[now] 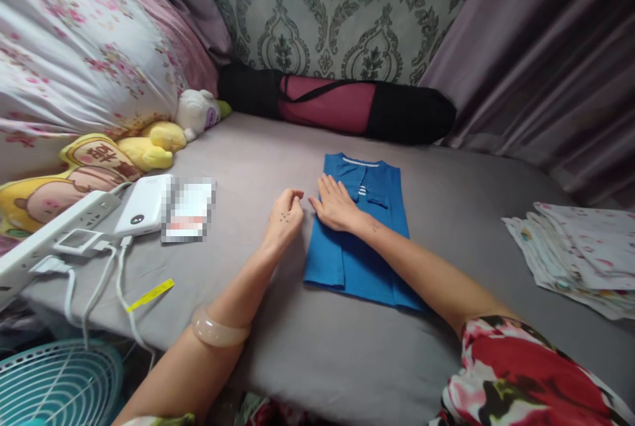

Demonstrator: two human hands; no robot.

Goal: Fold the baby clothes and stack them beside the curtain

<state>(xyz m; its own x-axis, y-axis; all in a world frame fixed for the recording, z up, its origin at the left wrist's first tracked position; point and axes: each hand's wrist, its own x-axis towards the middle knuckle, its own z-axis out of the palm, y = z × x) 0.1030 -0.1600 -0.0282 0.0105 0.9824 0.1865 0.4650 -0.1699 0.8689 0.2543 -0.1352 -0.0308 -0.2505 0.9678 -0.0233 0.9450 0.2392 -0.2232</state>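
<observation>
A blue polo shirt (370, 241) lies folded into a narrow rectangle on the grey bed sheet (307, 346), collar toward the wall. My right hand (336, 204) rests flat on the shirt's left upper part, fingers spread. My left hand (285, 214) hovers just left of the shirt's edge with its fingers curled in loosely, holding nothing that I can see. A pale bangle sits on my left wrist.
A folded stack of patterned white cloth (578, 254) lies at the right. A white power bank (141, 204), a power strip (54, 231) and cables sit at the left, near plush toys (143, 145). A black and maroon bag (342, 105) lies along the wall. A fan (57, 383) stands below left.
</observation>
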